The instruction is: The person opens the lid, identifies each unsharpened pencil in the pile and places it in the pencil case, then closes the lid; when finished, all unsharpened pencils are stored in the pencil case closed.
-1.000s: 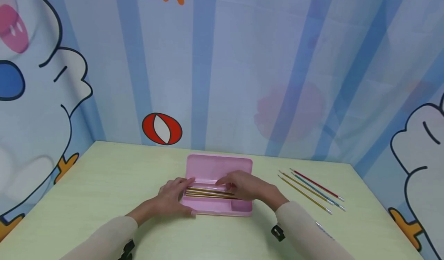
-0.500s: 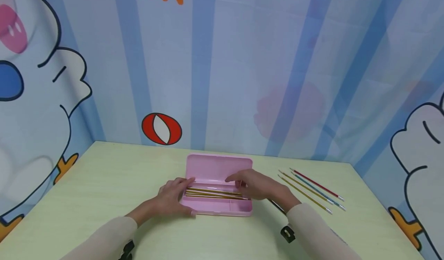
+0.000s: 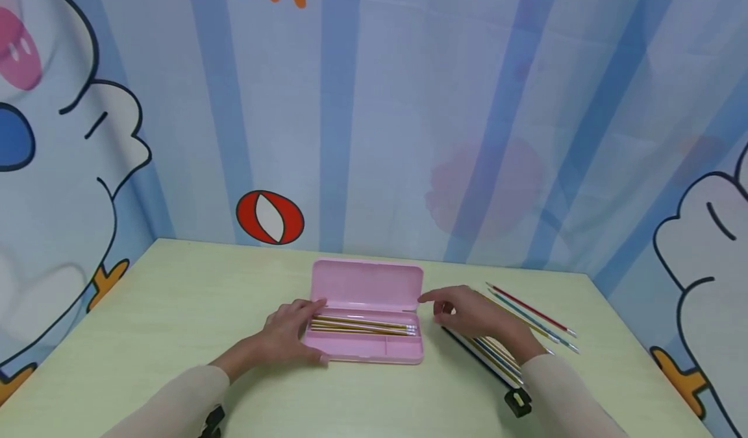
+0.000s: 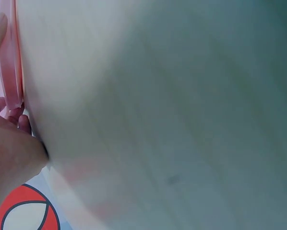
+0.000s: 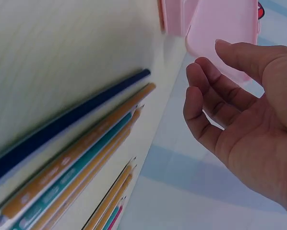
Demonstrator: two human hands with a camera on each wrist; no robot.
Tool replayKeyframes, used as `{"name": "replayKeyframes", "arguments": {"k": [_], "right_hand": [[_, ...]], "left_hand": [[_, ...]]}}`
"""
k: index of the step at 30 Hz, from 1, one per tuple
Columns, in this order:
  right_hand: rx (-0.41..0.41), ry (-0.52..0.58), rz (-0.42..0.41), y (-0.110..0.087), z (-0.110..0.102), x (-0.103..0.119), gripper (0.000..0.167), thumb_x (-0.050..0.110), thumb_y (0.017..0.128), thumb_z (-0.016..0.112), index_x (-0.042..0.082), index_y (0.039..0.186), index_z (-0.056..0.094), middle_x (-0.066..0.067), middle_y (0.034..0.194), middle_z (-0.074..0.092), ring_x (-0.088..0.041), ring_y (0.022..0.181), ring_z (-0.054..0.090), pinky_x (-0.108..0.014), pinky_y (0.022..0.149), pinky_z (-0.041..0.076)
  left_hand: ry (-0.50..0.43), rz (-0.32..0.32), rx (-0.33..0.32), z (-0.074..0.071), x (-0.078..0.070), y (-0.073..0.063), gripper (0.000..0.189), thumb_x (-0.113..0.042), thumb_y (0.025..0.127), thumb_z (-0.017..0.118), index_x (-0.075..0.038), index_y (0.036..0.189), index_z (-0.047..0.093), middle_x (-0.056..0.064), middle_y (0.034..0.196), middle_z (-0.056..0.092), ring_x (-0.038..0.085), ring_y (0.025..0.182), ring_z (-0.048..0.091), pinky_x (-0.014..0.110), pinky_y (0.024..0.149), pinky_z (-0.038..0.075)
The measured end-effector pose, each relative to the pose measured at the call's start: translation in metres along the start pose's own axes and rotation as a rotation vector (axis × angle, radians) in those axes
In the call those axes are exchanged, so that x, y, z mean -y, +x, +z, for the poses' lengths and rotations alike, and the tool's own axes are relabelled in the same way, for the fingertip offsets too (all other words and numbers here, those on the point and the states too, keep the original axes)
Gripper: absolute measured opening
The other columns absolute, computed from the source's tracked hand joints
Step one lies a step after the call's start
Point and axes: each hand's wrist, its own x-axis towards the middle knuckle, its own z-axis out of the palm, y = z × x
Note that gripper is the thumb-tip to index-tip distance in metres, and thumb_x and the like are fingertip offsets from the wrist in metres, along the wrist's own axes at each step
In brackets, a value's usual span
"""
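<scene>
An open pink pencil case (image 3: 367, 287) stands mid-table, its lid tilted up at the back. Several yellow pencils (image 3: 362, 326) with white eraser ends lie in its long compartment. My left hand (image 3: 283, 337) grips the left end of the case, thumb at the front corner and fingers toward the hinge. My right hand (image 3: 482, 311) hovers right of the case, fingers loosely bent and holding nothing, as the right wrist view shows. Below it lie several pencils, orange-yellow (image 5: 76, 153) and teal (image 5: 71, 179), beside a long dark blue stick (image 5: 71, 122). The hand and sleeve partly cover them in the head view.
Farther right on the table (image 3: 175, 308) lie a red pencil (image 3: 532, 308), a blue one (image 3: 558, 334) and yellow ones, partly behind the right arm. A striped blue cloth backdrop (image 3: 386, 133) hangs behind the table's far edge.
My right hand has drawn back from inside the case to the right, now over the loose pencils. The pencils' eraser ends in the case have come into sight. The left hand stays put.
</scene>
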Motion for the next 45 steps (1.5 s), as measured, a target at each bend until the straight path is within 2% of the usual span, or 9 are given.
{"name": "replayKeyframes", "arguments": {"k": [9,18,33,45], "right_hand": [[-0.027,0.050,0.011,-0.026,0.000,-0.028,0.037,0.006,0.098,0.060,-0.004,0.133,0.058,-0.006,0.094,0.068,-0.008,0.083,0.060,-0.027,0.076,0.052],[-0.021,0.064,0.062,-0.044,0.002,-0.039,0.037,0.002,0.095,0.062,-0.003,0.131,0.060,-0.003,0.095,0.066,-0.006,0.083,0.059,-0.026,0.074,0.051],[0.024,0.087,0.099,-0.053,0.005,-0.042,0.039,-0.001,0.090,0.062,-0.002,0.129,0.061,-0.004,0.095,0.066,-0.008,0.079,0.055,-0.027,0.068,0.047],[0.006,0.001,0.093,-0.056,0.007,-0.044,0.035,-0.005,0.088,0.062,0.000,0.122,0.067,-0.002,0.091,0.067,-0.004,0.077,0.054,-0.025,0.068,0.048]], "left_hand": [[-0.001,0.012,-0.001,0.001,0.001,0.000,0.105,-0.046,0.071,0.087,-0.017,0.156,0.034,0.013,0.150,0.043,0.035,0.134,0.037,0.063,0.113,0.025],[0.001,0.005,0.005,0.002,0.002,0.002,0.105,-0.047,0.071,0.087,-0.017,0.156,0.033,0.012,0.150,0.042,0.034,0.134,0.036,0.062,0.114,0.025],[-0.007,0.011,0.005,-0.001,0.004,-0.001,0.105,-0.048,0.072,0.086,-0.017,0.156,0.033,0.013,0.151,0.042,0.035,0.133,0.037,0.063,0.112,0.026],[-0.002,0.015,0.004,0.001,0.004,0.001,0.104,-0.047,0.072,0.087,-0.017,0.156,0.034,0.013,0.151,0.042,0.035,0.133,0.037,0.063,0.113,0.025]]}}
